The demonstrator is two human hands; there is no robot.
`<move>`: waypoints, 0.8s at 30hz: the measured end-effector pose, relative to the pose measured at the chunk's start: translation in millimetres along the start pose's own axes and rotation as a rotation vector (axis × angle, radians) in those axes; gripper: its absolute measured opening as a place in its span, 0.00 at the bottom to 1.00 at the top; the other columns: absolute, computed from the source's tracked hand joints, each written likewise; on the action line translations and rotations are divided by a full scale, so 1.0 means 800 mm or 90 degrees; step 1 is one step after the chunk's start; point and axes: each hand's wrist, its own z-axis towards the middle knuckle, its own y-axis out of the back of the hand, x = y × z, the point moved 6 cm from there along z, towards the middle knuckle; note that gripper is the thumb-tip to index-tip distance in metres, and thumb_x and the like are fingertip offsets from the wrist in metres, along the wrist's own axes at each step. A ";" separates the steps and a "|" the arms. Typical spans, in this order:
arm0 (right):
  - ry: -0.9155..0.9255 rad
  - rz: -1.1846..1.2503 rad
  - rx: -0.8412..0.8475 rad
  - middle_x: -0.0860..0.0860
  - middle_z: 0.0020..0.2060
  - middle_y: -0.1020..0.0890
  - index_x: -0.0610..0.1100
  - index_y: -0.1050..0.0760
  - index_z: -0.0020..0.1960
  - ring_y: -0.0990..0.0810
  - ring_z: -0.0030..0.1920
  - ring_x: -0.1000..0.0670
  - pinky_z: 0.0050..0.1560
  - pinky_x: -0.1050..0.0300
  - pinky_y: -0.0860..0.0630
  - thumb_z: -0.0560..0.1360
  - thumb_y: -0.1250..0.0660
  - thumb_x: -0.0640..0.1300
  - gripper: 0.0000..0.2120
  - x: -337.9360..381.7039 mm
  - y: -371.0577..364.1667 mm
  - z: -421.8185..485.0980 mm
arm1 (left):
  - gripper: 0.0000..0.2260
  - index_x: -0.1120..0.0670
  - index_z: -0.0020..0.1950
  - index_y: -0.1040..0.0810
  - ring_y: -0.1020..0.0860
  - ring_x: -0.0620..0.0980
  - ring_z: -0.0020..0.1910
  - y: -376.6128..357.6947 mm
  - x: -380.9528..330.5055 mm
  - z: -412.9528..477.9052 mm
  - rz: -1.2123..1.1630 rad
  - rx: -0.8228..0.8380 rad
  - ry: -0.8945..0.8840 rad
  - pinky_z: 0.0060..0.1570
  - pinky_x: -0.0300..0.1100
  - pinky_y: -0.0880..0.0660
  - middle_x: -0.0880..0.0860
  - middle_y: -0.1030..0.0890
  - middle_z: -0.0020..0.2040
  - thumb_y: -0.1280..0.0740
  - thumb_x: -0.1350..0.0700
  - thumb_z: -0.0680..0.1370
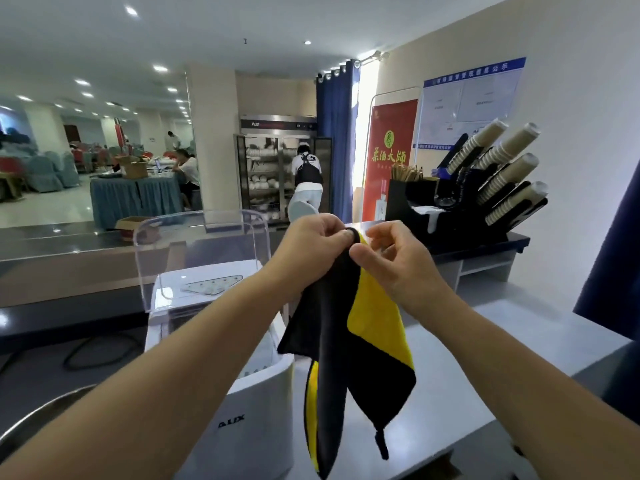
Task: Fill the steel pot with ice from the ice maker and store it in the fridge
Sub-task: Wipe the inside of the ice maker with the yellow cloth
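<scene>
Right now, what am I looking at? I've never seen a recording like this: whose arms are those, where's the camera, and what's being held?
No machine here: a person wears a camera on the head, so you see their own arms from above. The left hand and right hand both pinch the top of a black-and-yellow cloth, which hangs down. Behind it stands a white ice maker with its clear lid raised, beside a grey counter. The rim of a steel pot shows at the lower left. Stacked paper cups sit at the back right.
</scene>
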 end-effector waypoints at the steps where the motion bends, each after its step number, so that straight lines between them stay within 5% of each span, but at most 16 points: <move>1: 0.013 -0.075 0.003 0.56 0.45 0.27 0.49 0.31 0.56 0.28 0.42 0.57 0.42 0.64 0.27 0.65 0.27 0.60 0.26 -0.003 0.004 0.001 | 0.09 0.54 0.36 0.23 0.27 0.42 0.30 -0.010 0.001 0.001 0.010 -0.006 0.003 0.31 0.35 0.29 0.49 0.23 0.31 0.33 0.55 0.76; 4: 0.026 -0.195 -0.010 0.54 0.45 0.27 0.49 0.32 0.54 0.25 0.43 0.53 0.44 0.56 0.24 0.64 0.23 0.50 0.25 -0.015 0.021 0.002 | 0.08 0.54 0.36 0.22 0.27 0.42 0.30 -0.030 0.005 0.009 0.050 -0.023 0.012 0.31 0.35 0.30 0.49 0.23 0.31 0.33 0.55 0.76; 8: 0.068 -0.286 0.003 0.51 0.38 0.22 0.47 0.26 0.43 0.23 0.40 0.50 0.43 0.55 0.23 0.67 0.31 0.38 0.08 -0.028 0.051 0.016 | 0.07 0.53 0.37 0.21 0.26 0.43 0.31 -0.044 0.015 0.013 0.055 -0.031 0.032 0.35 0.38 0.28 0.48 0.23 0.31 0.32 0.55 0.76; 15: -0.045 -0.161 0.237 0.52 0.39 0.18 0.48 0.22 0.44 0.18 0.43 0.50 0.47 0.54 0.21 0.68 0.26 0.46 0.07 -0.074 0.031 0.021 | 0.08 0.53 0.36 0.23 0.27 0.44 0.31 -0.063 0.036 0.009 -0.001 -0.069 0.092 0.35 0.41 0.29 0.49 0.24 0.31 0.32 0.56 0.76; 19: 0.053 -0.411 0.099 0.54 0.35 0.23 0.50 0.25 0.38 0.23 0.42 0.47 0.39 0.55 0.28 0.71 0.33 0.44 0.04 -0.084 0.052 0.035 | 0.08 0.52 0.36 0.22 0.27 0.43 0.29 -0.071 0.041 0.004 0.005 -0.058 0.106 0.33 0.38 0.28 0.48 0.24 0.30 0.32 0.56 0.76; 24: 0.107 -0.438 -0.038 0.51 0.45 0.18 0.49 0.18 0.46 0.21 0.47 0.47 0.43 0.56 0.28 0.73 0.35 0.42 0.07 -0.093 0.085 0.060 | 0.03 0.51 0.41 0.21 0.27 0.38 0.29 -0.092 0.072 -0.012 0.048 0.035 0.139 0.34 0.30 0.30 0.44 0.23 0.31 0.30 0.55 0.75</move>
